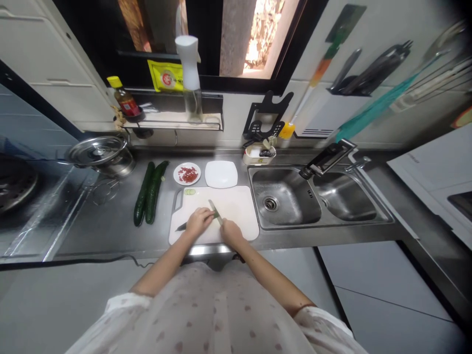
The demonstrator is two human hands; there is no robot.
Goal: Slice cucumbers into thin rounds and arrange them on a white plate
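We hold the knife [215, 208] in our right hand [231, 232], the fingers closed around its handle, with the blade pointing away from us and tilted to the left. Our left hand [199, 222] is closed over the cut cucumber [216, 215], pressing it to the board [239, 211]; a bit of green shows between those fingers and the blade, just beside or touching it, we cannot tell which. A dark tip [182, 227] pokes out to the left of that hand, and we cannot make out whether it belongs to the same piece.

At the board's far left corner, beside its handle slot, lie a few pale green slices [189, 191], well apart from the blade. Left of the board, two whole cucumbers [151, 196] lie side by side on the steel counter [110, 236]. Beyond the board we have a round plate [176, 175] of red bits [188, 174] on the left and a squarish white dish [221, 174] on the right. Farther left stands a lidded pot [123, 164]; just right of the board is the double sink [295, 199]. On the far shelf [165, 118] stands a spray bottle [190, 64].
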